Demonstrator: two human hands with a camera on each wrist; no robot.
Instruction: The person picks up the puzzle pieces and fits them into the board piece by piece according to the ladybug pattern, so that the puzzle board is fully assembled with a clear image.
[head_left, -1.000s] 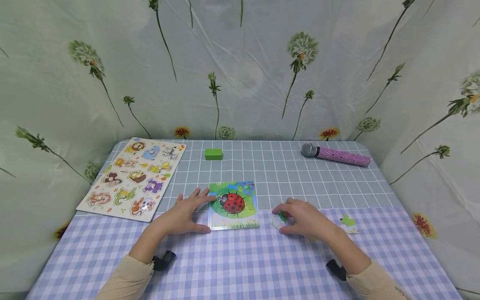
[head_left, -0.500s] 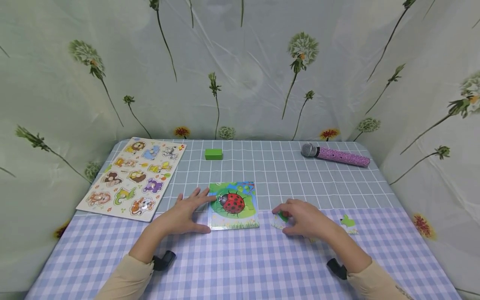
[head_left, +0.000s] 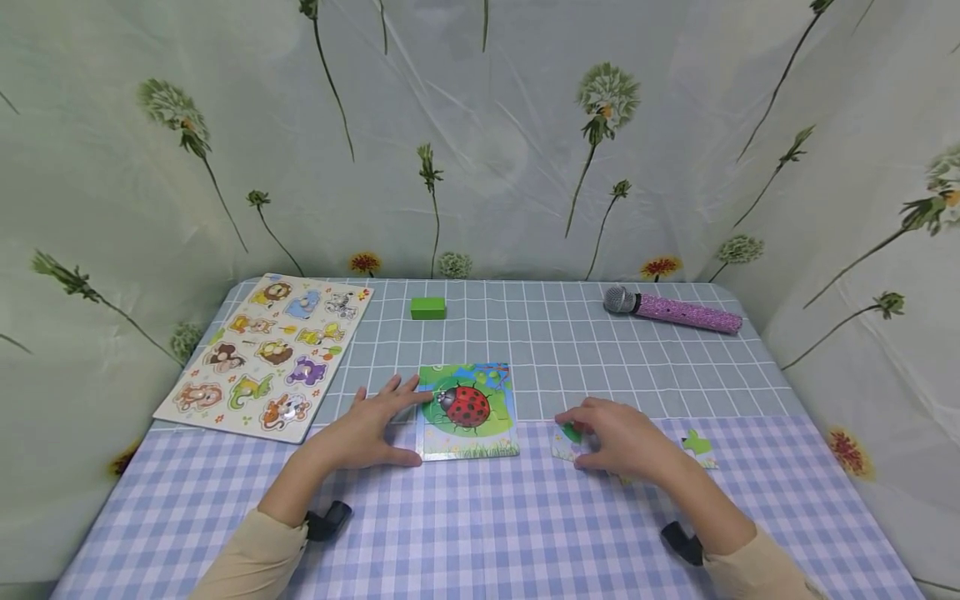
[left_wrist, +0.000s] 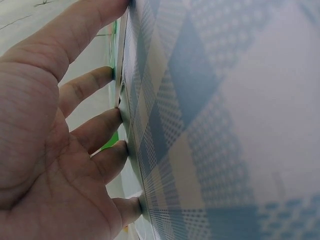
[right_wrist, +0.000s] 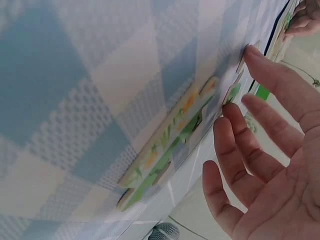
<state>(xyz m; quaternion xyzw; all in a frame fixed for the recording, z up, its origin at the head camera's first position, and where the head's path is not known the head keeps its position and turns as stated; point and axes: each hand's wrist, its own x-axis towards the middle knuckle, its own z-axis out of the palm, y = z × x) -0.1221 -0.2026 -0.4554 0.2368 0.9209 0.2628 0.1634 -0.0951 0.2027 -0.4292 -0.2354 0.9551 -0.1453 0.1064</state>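
Note:
A square ladybug jigsaw puzzle (head_left: 467, 408) lies mid-table in the head view. My left hand (head_left: 371, 429) rests at its left side with spread fingers, the thumb near the lower left corner and the index finger over the left edge. Right of the puzzle, my right hand (head_left: 622, 437) holds a white-and-green puzzle piece (head_left: 564, 446) low at the cloth, thumb and fingers at its edges. The hand hides part of that piece. Another piece (head_left: 625, 480) peeks out below the palm. A further green-and-white piece (head_left: 698, 446) lies right of the wrist.
An animal puzzle board (head_left: 262, 358) lies at the left. At the back are a green block (head_left: 427, 308) and a microphone with a glittery purple handle (head_left: 686, 313). The checked tablecloth (head_left: 487, 533) meets a grey grid part behind; a flower-print curtain (head_left: 480, 167) surrounds the table.
My right hand has slid slightly right, and the puzzle piece under its fingers has shifted with it, away from the ladybug puzzle. The left hand stays put.

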